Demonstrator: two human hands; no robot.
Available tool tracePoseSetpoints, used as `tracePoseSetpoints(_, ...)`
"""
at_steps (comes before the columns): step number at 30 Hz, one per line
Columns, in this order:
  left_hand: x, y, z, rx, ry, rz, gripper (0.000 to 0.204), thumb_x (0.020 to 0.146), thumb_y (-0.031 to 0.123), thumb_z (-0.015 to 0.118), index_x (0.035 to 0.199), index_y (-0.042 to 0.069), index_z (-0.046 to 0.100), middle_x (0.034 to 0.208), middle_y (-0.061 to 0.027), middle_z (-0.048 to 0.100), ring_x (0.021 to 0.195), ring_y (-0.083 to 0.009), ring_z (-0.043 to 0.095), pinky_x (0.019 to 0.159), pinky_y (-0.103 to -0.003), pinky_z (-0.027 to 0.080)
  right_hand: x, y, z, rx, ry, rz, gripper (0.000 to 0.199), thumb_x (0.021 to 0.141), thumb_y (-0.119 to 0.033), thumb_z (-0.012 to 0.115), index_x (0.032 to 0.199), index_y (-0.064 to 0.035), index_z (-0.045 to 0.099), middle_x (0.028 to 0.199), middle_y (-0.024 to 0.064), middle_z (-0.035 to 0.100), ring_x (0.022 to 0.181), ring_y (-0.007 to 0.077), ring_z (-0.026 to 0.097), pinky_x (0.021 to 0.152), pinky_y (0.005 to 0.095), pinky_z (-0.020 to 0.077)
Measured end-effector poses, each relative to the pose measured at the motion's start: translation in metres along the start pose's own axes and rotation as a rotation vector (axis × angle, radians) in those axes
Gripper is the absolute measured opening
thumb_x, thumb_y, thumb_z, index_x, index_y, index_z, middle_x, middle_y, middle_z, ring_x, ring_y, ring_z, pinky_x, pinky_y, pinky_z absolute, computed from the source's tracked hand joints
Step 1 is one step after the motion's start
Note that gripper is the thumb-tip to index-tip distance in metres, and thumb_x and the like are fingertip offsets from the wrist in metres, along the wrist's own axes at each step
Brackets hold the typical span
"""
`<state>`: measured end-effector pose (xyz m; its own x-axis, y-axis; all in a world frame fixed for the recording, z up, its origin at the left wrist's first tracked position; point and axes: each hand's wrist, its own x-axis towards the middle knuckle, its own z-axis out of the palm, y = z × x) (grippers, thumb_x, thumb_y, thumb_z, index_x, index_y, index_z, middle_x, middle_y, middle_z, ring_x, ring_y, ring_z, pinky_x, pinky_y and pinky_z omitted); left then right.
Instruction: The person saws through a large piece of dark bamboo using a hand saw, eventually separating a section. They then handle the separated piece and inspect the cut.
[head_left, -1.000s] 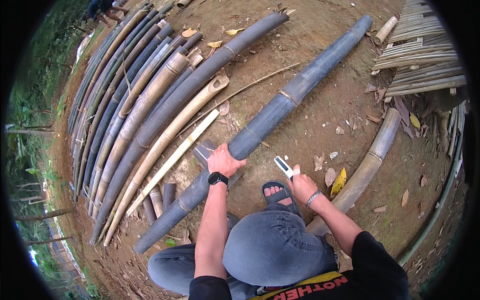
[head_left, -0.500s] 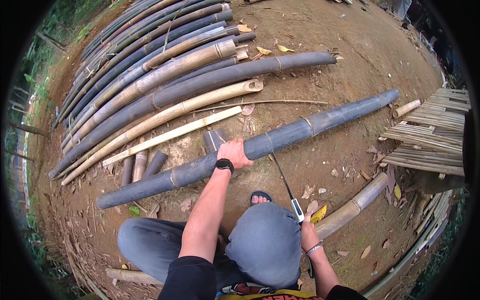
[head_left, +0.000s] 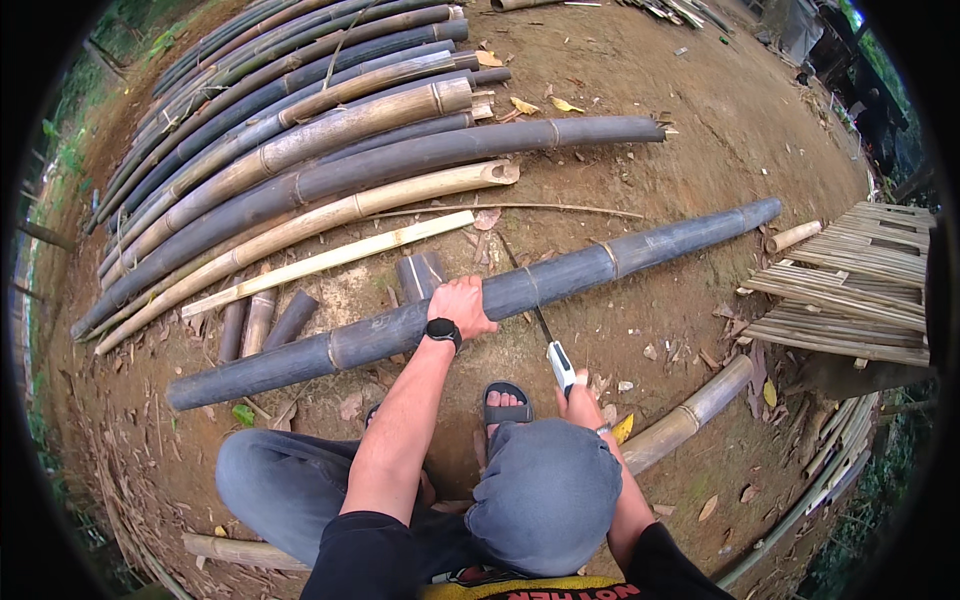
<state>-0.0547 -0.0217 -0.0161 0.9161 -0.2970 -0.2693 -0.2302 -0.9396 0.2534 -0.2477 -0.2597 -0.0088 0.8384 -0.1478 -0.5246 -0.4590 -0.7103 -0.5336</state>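
A long dark bamboo pole (head_left: 385, 335) lies aslant in front of me, its right end farther away. My left hand (head_left: 461, 305), with a black watch on the wrist, is wrapped over the pole and grips it near its middle. Just right of it, the thin blade of a handsaw (head_left: 562, 364) crosses the pole, its tip showing on the far side. My right hand (head_left: 582, 402) is closed around the saw's white and black handle on the near side. A short dark bamboo piece (head_left: 421, 274) sits behind the pole, partly hidden by it.
Several bamboo poles (head_left: 370, 120) lie side by side at the far left. Short bamboo offcuts (head_left: 262, 318) and a pale split strip (head_left: 335, 262) lie before them. At right are a slatted bamboo structure (head_left: 860, 280) and a thick bamboo length (head_left: 690, 420).
My right hand has pushed the handsaw forward, so the blade's tip now sticks out beyond the pole. My left hand keeps its grip. The whole view has shifted slightly.
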Motion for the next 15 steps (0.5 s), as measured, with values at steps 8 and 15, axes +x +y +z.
tracePoseSetpoints(8,0.004,0.003,0.001,0.023,0.081,0.018,0.073,0.06,0.047,0.084,0.109,-0.002,0.06,0.109,-0.0188,0.067,0.103,-0.0307,0.066,0.091,-0.038,0.054,0.022,-0.008,-0.001,-0.095,0.116,-0.161,0.042,0.095,-0.021,0.06,0.111,0.0092,0.035,0.077,0.0358,0.062,0.076,0.0532,0.062,0.059,0.0584,0.0474)
tracePoseSetpoints(15,-0.011,-0.005,0.007,0.032,0.109,-0.003,0.072,0.061,0.044,0.083,0.111,-0.001,0.058,0.108,-0.0172,0.066,0.106,-0.0301,0.065,0.094,-0.038,0.051,-0.043,0.04,0.002,0.028,0.061,-0.177,0.047,0.094,-0.021,0.06,0.115,0.0103,0.032,0.076,0.0355,0.062,0.076,0.0546,0.061,0.062,0.0588,0.0485)
